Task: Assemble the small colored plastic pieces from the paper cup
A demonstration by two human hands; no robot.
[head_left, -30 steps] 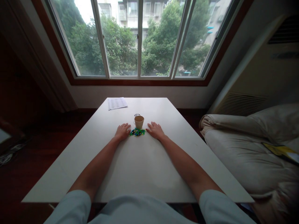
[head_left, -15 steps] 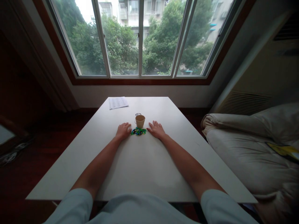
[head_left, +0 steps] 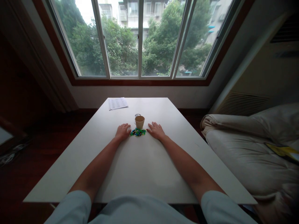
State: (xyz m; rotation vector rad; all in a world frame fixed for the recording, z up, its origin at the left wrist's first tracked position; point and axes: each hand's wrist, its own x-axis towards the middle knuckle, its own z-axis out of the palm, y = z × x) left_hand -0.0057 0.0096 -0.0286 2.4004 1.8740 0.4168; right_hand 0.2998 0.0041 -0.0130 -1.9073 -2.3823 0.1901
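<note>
A tan paper cup (head_left: 139, 123) stands upright on the white table, its mouth facing up. Just in front of it lies a heap of small green, blue and dark pieces (head_left: 138, 132), too small to name exactly. My left hand (head_left: 122, 131) rests flat on the table at the left of the heap, holding nothing. On the other side, my right hand (head_left: 156, 130) lies flat with fingers spread, its thumb close to the heap. Behind the cup is a thin dark looped item (head_left: 137, 115), partly hidden by it.
Printed paper sheets (head_left: 118, 104) lie at the far left of the white table (head_left: 144, 174). A window (head_left: 140, 46) is beyond the table. To the right stands a pale padded sofa (head_left: 233, 149). Cables (head_left: 11, 155) lie on the dark floor at the left.
The view has shifted very slightly. Both hands, the cup and the heap of pieces stay in the same places on the table.
</note>
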